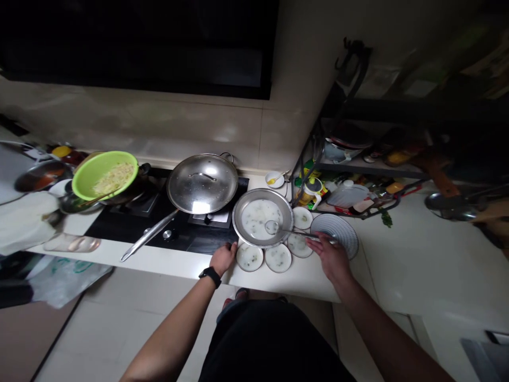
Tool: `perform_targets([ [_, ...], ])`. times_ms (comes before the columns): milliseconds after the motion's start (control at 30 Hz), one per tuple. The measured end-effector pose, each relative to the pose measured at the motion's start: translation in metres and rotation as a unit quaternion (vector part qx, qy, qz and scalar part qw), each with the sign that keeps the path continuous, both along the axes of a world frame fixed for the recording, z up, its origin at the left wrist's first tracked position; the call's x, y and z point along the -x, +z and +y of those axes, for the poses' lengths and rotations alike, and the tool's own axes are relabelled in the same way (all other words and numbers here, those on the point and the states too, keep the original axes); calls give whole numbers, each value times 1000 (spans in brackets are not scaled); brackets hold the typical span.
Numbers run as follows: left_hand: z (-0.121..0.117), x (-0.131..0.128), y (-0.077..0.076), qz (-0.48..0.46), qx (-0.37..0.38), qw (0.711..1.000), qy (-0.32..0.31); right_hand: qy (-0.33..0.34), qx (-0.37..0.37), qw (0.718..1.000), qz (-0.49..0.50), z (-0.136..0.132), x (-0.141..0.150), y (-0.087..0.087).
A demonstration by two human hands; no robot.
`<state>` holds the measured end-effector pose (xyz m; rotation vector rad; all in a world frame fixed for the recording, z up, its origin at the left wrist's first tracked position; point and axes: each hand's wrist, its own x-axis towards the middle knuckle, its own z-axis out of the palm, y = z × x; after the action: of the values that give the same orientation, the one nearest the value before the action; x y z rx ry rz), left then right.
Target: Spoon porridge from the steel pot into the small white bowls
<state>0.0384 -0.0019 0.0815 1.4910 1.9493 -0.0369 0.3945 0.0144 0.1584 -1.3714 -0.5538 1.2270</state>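
Ladle (272, 227) in steel dish (237, 223), right fingers (318, 242) clamped on handle, left hand (222, 258) beside it

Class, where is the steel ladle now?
Head view: the long-handled steel ladle lies in the round steel tray of milky liquid, handle in the right hand.

Lidded steel pan (202, 183) on black cooktop (175, 240); green bowl (85, 180) of noodles (114, 178) just left of it; wire rack (306, 154) with bottles (348, 194) against wall (159, 127), right.
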Motion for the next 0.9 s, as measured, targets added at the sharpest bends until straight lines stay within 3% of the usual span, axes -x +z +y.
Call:
perform_targets([
  [167, 1, -3, 3, 17, 0, 1000, -13, -37, 2, 999, -17, -26, -39, 17],
  [333, 3, -6, 4, 30, 2, 999, -24, -56, 22, 997, -58, -50, -69, 23],
  [500, 4, -6, 3, 30, 0, 999, -31, 12, 48, 978, -203, -66, -77, 23],
  [600, 4, -7, 4, 31, 0, 999, -28, 124, -20, 923, -364, -74, -77, 24],
  [700, 3, -8, 5, 31, -1, 999, -21, 257, -149, 820, -489, -75, -74, 26],
  [767, 2, -8, 5, 27, -4, 999, -17, 298, -209, 766, -530, -71, -66, 28],
  [833, 2, -7, 4, 23, -6, 1000, -16, 300, -243, 744, -546, -60, -52, 27],
  [900, 1, -7, 4, 23, -4, 1000, -16, 288, -258, 750, -538, -44, -32, 24],
])
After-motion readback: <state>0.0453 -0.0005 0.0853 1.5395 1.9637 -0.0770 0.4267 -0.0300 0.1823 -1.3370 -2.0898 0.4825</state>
